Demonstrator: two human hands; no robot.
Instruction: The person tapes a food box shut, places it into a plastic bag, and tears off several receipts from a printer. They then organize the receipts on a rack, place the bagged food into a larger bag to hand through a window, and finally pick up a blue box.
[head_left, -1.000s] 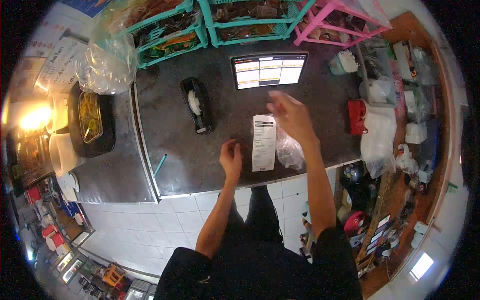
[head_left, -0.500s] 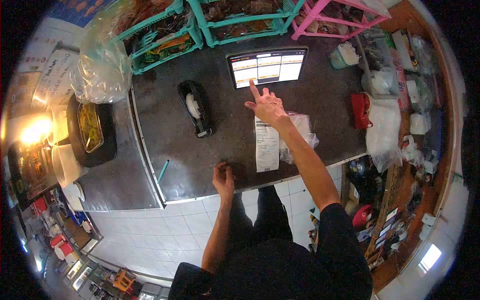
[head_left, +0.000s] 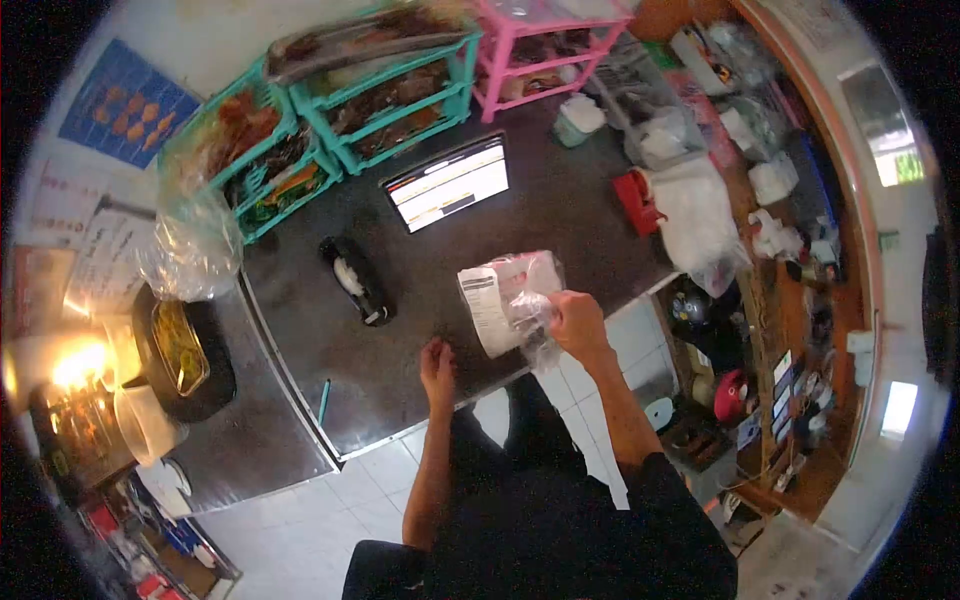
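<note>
My right hand (head_left: 580, 328) is closed on the gathered end of a clear plastic bag (head_left: 540, 272), pinkish and white inside, at the counter's front edge. A long white printed receipt (head_left: 484, 300) lies along the bag's left side. My left hand (head_left: 437, 372) rests on the dark counter near its front edge, fingers curled in, with nothing showing in them. Beyond the bag stands a tablet (head_left: 450, 185) with a lit screen of white panels. A black tape dispenser (head_left: 355, 282) sits to the left, between the tablet and my left hand.
Teal stacked baskets (head_left: 395, 115) and a pink rack (head_left: 550, 62) line the back. To the right are a red device (head_left: 637, 202) and a stack of white plastic bags (head_left: 695, 215). A teal pen (head_left: 324, 402) and a black-rimmed food tray (head_left: 180, 345) are at left.
My right hand has left the tablet screen, come back toward me and taken hold of the plastic bag. The bag and receipt have shifted and tilted. My left hand stays by the edge.
</note>
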